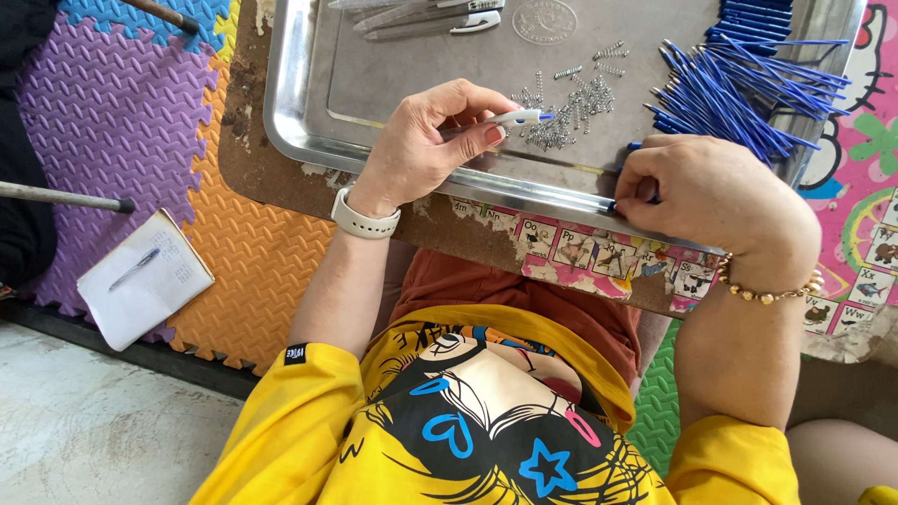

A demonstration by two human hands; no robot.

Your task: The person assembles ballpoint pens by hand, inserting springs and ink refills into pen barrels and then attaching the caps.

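My left hand [426, 140] pinches a white pen barrel with a blue tip [517, 118] over the metal tray [299, 122]. My right hand [711, 192] is closed at the tray's front rim, gripping a thin blue pen refill [634, 146] that pokes out by the fingers. A pile of small metal springs [571, 112] lies just beyond the pen barrel. A heap of blue refills [739, 93] lies at the tray's right side, above my right hand.
Finished white pens [430, 17] lie at the tray's far edge. The tray rests on a worn low table [253, 159] with picture stickers. A notepad with a pen [142, 278] lies on the foam floor mats at left. Two metal rods [56, 196] cross the mats.
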